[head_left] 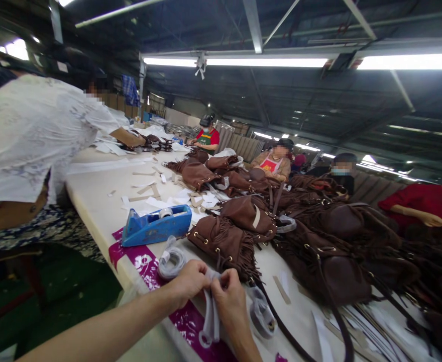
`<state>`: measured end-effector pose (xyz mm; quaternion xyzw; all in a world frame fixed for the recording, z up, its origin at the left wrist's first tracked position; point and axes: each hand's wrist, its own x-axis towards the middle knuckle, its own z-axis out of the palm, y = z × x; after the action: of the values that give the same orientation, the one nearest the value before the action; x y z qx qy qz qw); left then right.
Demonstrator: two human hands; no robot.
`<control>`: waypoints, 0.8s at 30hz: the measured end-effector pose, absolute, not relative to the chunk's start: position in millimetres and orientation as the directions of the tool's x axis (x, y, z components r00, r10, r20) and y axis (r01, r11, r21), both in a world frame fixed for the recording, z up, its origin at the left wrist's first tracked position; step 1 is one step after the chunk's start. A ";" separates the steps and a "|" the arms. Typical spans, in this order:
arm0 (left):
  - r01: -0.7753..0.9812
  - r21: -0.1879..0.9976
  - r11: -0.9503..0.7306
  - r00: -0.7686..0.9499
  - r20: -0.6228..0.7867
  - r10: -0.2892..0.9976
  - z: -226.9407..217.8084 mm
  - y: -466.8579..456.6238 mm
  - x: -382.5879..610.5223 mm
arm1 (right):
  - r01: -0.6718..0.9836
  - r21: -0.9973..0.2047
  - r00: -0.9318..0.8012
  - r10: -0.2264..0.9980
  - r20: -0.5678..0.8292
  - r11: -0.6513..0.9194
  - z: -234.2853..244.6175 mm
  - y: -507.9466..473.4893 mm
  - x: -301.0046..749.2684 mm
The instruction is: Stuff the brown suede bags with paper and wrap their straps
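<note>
My left hand (191, 279) and my right hand (229, 295) are close together over the near table edge, fingers pinched. Between them they grip a strip wrapped in cloudy plastic (210, 318), which looks like a strap and hangs down in a loop. Beside my left hand lies a coiled plastic-wrapped strap (171, 261). To the right of my right hand is another wrapped coil (262, 315). Just beyond my hands, a brown fringed bag (215, 236) with gold eyelets rests on the table. My fingertips partly hide the gripped section.
A blue tape dispenser (158, 225) stands at the left table edge, on purple plastic film (145, 264). Brown bags (326, 241) are heaped to the right. Paper scraps (156, 193) litter the table. A person in a white top (36, 136) leans in at left; several others work across the table.
</note>
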<state>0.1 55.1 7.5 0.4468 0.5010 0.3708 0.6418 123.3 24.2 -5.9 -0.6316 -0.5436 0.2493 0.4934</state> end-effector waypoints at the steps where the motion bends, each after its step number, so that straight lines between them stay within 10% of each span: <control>1: -0.051 0.942 0.333 0.238 -0.312 0.920 9.2 54.4 -0.3 | 0.447 -0.891 0.287 0.931 0.224 0.077 -5.3 24.6 123.1; 24: -0.191 0.865 0.464 0.413 -0.358 0.837 15.0 60.1 -7.8 | 0.063 -0.990 -0.018 0.992 0.128 0.128 5.7 20.4 137.2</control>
<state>-7.8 60.1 15.0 0.3866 0.4180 0.3444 0.7465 137.2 20.4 5.7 -0.4793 -0.5503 0.4539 0.5113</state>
